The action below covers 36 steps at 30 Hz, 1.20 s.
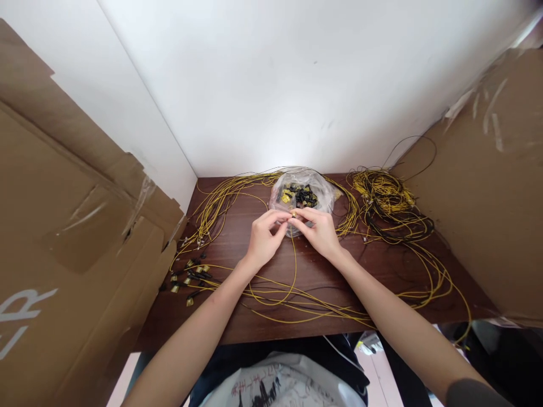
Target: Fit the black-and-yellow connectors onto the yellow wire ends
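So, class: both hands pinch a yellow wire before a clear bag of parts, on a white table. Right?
No: the head view shows a dark brown table. The left hand and right hand do pinch the yellow wire before the clear bag.

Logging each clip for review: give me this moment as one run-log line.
left hand: pinching yellow wire end | right hand: pinching same end | behind: clear bag of small parts | table: wire coils

On my feed, my left hand [263,240] and right hand [322,234] are bare, as are both forearms, with a dark grey sleeve [469,394] on the right upper arm (only a corner shows) and a white, dark-printed top [280,389] below.
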Tool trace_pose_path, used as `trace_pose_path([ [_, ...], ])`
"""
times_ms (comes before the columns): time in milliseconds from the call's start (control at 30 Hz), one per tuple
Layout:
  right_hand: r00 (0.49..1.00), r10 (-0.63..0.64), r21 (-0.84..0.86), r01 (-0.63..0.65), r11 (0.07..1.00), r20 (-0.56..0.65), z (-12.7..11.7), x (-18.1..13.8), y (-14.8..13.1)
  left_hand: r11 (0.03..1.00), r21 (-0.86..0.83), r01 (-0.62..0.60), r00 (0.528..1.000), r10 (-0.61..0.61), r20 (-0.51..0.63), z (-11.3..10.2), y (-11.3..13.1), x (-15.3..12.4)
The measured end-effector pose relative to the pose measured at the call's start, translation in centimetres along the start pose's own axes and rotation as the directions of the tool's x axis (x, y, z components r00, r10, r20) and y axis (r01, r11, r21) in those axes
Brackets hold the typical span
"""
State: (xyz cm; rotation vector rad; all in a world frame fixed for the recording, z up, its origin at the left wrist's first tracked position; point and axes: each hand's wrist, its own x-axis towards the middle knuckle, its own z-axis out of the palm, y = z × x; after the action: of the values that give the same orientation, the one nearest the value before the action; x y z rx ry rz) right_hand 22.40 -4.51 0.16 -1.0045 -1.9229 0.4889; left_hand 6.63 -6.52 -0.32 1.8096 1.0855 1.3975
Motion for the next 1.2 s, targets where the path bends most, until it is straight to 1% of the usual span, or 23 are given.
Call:
trace_pose_path([
  [133,1.000,-0.001,0.024,0.000,1.000,0.027,0.1,-0.1,-0.1,1.000,-0.027,-0.004,1.000,0.005,0.027,0.0,0.2,0.0],
  [233,0.999,-0.005,0.035,0.003,0.999,0.040,0.2,-0.1,-0.4,0.999,-0.033,0.009,1.000,-0.009,0.025,0.1,0.2,-0.1],
  [467,1.000,0.031,0.046,-0.031,0.998,-0.001,0.4,-0.2,-0.6,0.998,-0.023,0.050,0.998,-0.051,-0.031,0.1,0.1,-0.2],
  [600,0.999,0.043,0.059,-0.043,0.997,0.006,0.4,-0.1,-0.8,0.998,-0.002,0.055,0.998,-0.055,-0.036,0.0,0.0,-0.2],
  [767,0.997,-0.027,0.082,0.021,0.996,0.074,0.6,-0.2,-1.0,0.996,-0.009,0.086,0.992,-0.086,-0.096,-0.1,-0.3,-0.2],
  [867,0.998,-0.025,0.093,0.019,0.995,0.062,0.9,-0.2,-1.2,0.993,-0.015,0.119,0.985,-0.120,-0.120,-0.1,-0.5,-0.2],
  [1033,0.997,0.014,0.112,-0.022,0.993,0.072,0.9,-0.1,-1.4,0.989,-0.009,0.151,0.983,-0.151,-0.105,-0.1,-0.7,-0.3],
  [1200,0.993,-0.004,0.084,-0.006,0.996,0.120,0.9,0.0,-1.2,0.988,-0.003,0.156,0.984,-0.156,-0.085,-0.2,-0.9,-0.2],
])
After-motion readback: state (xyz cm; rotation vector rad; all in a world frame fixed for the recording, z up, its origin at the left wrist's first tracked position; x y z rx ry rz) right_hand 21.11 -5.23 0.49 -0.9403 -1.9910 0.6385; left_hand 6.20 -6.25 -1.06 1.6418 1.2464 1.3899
